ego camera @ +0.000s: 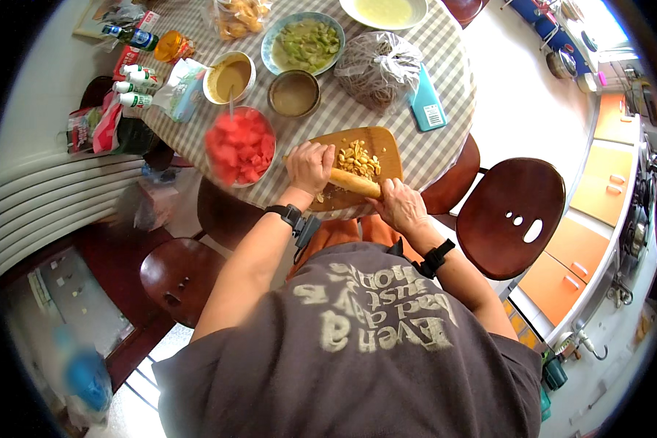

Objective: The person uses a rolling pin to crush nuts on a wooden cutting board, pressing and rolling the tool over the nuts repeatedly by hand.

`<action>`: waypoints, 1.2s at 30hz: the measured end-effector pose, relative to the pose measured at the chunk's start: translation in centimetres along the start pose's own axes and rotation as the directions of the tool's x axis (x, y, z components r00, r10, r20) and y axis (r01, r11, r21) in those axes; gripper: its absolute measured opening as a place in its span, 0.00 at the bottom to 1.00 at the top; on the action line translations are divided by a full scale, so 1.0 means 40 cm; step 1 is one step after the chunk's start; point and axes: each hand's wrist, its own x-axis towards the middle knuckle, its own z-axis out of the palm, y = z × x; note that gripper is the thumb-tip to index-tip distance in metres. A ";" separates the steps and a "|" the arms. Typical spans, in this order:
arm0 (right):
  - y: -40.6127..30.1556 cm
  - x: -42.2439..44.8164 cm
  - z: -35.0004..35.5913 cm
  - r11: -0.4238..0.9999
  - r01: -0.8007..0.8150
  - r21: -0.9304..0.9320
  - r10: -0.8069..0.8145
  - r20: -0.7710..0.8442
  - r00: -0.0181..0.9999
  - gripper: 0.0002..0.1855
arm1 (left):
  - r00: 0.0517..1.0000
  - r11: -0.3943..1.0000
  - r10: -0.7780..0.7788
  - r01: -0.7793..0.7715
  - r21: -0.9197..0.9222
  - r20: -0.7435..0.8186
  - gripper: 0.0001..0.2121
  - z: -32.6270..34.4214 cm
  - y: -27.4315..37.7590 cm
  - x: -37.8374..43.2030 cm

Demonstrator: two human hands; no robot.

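A wooden rolling pin (356, 183) lies aslant over a wooden cutting board (386, 143). My left hand (309, 167) grips its far-left end, and my right hand (399, 202) is closed around the near-right end. Just beyond the pin, a heap of shelled peanuts (358, 160), some whole and some broken, rests on the board. Small crumbs of peanut (320, 197) are scattered on the board's near side. The handles are mostly hidden inside my fingers.
Left of the board stands a bowl of red watermelon chunks (243, 145). Beyond are a brown bowl (294, 93), a bowl of brown sauce (232, 76), a plate of green vegetables (306, 44), a bagged bundle of noodles (380, 68) and a turquoise phone (428, 101). Wooden chairs (509, 213) surround the checkered table.
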 end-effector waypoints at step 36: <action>-0.004 -0.043 -0.094 0.950 -0.196 0.242 0.204 -0.008 0.979 0.24 | 0.987 0.994 0.088 -0.096 0.054 0.133 0.09 -0.130 0.006 -0.121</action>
